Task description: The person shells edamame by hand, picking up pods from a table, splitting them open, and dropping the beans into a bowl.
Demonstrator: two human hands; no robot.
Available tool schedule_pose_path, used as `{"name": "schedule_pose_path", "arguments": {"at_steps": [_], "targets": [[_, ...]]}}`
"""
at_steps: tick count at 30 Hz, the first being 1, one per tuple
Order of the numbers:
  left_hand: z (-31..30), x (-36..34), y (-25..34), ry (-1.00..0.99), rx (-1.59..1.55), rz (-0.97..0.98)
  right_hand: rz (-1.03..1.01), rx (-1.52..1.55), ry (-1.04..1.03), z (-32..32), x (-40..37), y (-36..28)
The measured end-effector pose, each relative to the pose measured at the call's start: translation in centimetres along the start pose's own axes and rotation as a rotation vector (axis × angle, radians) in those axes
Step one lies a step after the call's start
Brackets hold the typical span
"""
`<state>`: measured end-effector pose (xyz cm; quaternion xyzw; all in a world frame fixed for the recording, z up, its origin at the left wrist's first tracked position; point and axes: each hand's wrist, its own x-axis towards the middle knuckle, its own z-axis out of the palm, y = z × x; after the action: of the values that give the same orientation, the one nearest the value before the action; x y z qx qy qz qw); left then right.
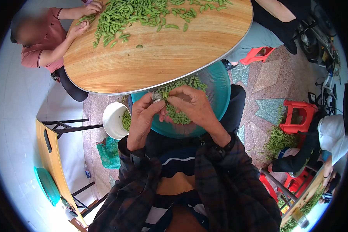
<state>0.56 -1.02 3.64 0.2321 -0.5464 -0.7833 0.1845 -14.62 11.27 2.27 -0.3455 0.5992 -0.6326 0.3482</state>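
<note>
Left hand (142, 116), centre frame: fingers curled, thumb and forefinger pinching one end of green pod (165, 94). Small metal piece (157, 96) at fingertip, cannot tell what. Right hand (195, 108) bunched, pinching other end. Pod hangs just above teal basin (221, 91) on lap, more pods inside. Best bet, I'd say: grip at very tips, work low over basin so nothing falls outside. Left of basin, white bucket (113, 116), pods in it. Farther up: round wooden table (162, 58), pod heap (131, 15), other person's hands (81, 27) at heap's edge, upper left.
</note>
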Motion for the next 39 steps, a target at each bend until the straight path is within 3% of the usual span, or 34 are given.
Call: {"name": "schedule_pose_path", "arguments": {"at_steps": [2, 6, 11, 15, 20, 24, 26, 39], "targets": [[0.3, -0.1, 0.2, -0.005, 0.008, -0.004, 0.139, 0.225, -0.083, -0.6, 0.2, 0.3], [0.5, -0.1, 0.2, -0.019, 0.046, -0.026, 0.139, 0.197, -0.101, -0.7, 0.1, 0.3], [0.7, -0.2, 0.3, -0.012, 0.106, -0.059, -0.053, -0.127, 0.011, 0.0, -0.2, 0.0], [0.8, -0.2, 0.1, 0.003, 0.115, -0.06, -0.09, -0.156, -0.003, 0.1, 0.2, 1.3], [0.4, -0.1, -0.4, 0.042, 0.157, -0.031, -0.246, -0.354, 0.195, 0.0, -0.3, 0.7], [0.6, 0.0, -0.3, 0.1, 0.244, -0.023, -0.304, -0.314, 0.235, 0.2, -1.5, -1.1], [0.6, 0.0, -0.4, 0.116, 0.275, -0.028, -0.489, -0.352, 0.165, 0.6, -1.9, -1.3], [0.7, -0.6, 0.2, 0.072, 0.374, 0.011, -0.473, -0.482, 0.097, 0.8, -1.3, -0.1]]}}
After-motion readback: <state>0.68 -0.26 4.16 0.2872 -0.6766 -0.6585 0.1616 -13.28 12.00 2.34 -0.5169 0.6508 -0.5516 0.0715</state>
